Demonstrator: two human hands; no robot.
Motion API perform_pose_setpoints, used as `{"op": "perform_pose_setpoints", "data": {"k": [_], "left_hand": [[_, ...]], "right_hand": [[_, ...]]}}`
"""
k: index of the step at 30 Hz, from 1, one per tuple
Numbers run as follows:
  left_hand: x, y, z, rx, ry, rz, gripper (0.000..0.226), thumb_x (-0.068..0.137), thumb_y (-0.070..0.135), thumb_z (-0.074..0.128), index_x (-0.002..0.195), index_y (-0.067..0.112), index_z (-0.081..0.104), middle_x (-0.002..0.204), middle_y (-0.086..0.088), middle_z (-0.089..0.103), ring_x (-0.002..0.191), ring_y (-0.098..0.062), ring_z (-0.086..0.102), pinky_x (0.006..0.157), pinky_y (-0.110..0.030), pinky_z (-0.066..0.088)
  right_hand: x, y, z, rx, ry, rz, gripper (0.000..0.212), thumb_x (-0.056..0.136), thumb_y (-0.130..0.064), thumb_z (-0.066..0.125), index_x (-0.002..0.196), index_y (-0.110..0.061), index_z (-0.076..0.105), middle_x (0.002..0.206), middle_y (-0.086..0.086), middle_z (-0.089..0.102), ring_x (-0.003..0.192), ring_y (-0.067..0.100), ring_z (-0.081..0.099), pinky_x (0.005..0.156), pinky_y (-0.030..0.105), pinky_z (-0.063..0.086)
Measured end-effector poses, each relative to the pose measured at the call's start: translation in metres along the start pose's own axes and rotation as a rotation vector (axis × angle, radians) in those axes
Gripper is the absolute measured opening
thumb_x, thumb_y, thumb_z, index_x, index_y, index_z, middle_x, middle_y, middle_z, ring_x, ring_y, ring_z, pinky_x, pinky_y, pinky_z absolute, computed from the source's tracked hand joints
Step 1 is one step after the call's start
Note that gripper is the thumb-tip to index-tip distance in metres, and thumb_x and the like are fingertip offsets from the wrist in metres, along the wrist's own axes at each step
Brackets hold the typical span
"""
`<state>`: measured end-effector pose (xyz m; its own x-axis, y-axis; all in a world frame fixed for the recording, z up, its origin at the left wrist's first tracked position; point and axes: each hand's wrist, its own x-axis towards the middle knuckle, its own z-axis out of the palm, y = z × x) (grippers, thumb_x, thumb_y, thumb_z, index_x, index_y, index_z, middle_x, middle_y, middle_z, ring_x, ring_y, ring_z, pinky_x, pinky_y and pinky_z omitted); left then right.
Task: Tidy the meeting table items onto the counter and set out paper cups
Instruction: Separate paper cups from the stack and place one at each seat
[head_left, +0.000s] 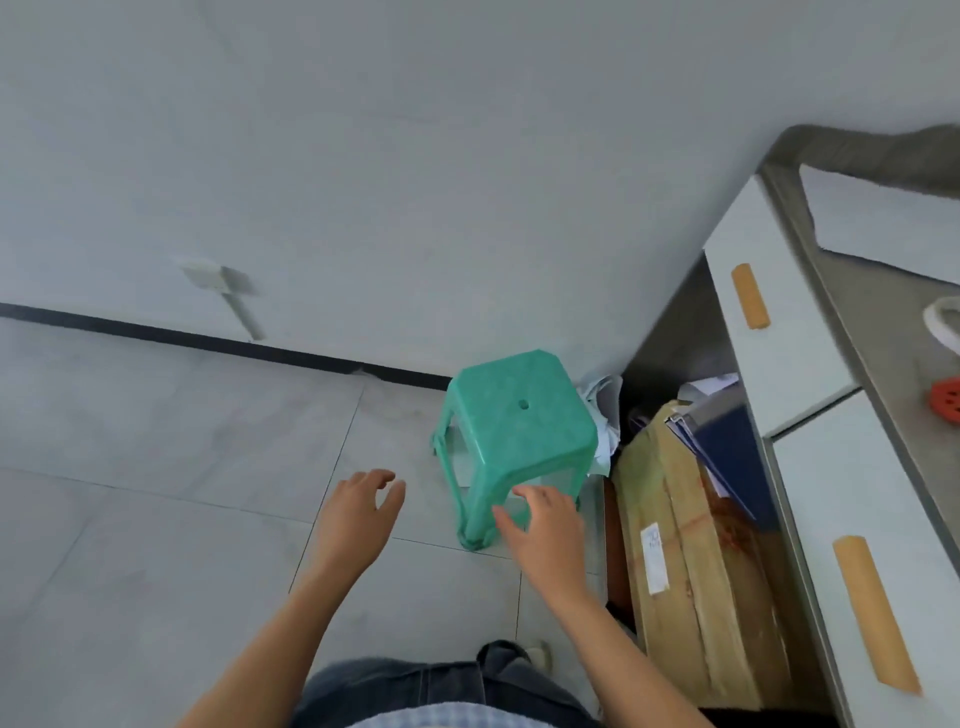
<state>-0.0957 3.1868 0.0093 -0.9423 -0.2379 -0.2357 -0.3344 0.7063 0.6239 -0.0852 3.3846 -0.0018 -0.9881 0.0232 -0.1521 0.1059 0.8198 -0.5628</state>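
Both hands hung released over the pale tiled floor (156, 519), fingers loosely spread and grasping nothing. The left hand (363, 512) hovered apart from a green moulded-plastic stool (519, 415) with a round hole in its seat. The right hand (545, 525) reached in front of the stool's near leg. At the right edge ran the grey speckled surface (872, 322), carrying a red perforated disc (948, 405). Below it sat smooth white drawer fronts (769, 322) with flat wooden handles (749, 296). A taped cardboard box (685, 545) and a dark blue folder (727, 447) stood underneath.
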Motion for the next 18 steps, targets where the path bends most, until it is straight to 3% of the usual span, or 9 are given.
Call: {"op": "perform_pose_setpoints", "data": {"k": [6, 12, 18], "left_hand": [[-0.026, -0.098, -0.086, -0.018, 0.056, 0.012, 0.031, 0.093, 0.031, 0.045, 0.114, 0.014, 0.060, 0.115, -0.002, 0.062, 0.109, -0.019, 0.051, 0.092, -0.032, 0.041], [-0.071, -0.257, -0.187, -0.238, 0.333, -0.387, 0.026, 0.092, 0.023, 0.046, 0.107, 0.008, 0.062, 0.107, -0.009, 0.064, 0.089, -0.021, 0.054, 0.075, -0.030, 0.040], [-0.126, -0.351, -0.239, -0.371, 0.580, -0.663, 0.024, 0.091, 0.020, 0.045, 0.102, 0.008, 0.062, 0.101, -0.009, 0.065, 0.082, -0.021, 0.056, 0.068, -0.030, 0.039]], "right_hand": [[-0.022, -0.131, 0.082, 0.029, -0.144, -0.098, 0.048, 0.084, -0.043, 0.044, 0.121, -0.013, 0.053, 0.123, 0.005, 0.056, 0.116, 0.021, 0.047, 0.098, 0.031, 0.034], [-0.066, -0.239, 0.172, -0.075, -0.352, -0.284, 0.042, 0.088, -0.028, 0.052, 0.127, -0.016, 0.047, 0.128, 0.004, 0.052, 0.120, 0.020, 0.044, 0.102, 0.031, 0.032], [-0.087, -0.312, 0.220, -0.115, -0.455, -0.457, 0.043, 0.089, -0.026, 0.051, 0.130, -0.017, 0.043, 0.132, 0.000, 0.049, 0.124, 0.017, 0.040, 0.104, 0.028, 0.031]]}}
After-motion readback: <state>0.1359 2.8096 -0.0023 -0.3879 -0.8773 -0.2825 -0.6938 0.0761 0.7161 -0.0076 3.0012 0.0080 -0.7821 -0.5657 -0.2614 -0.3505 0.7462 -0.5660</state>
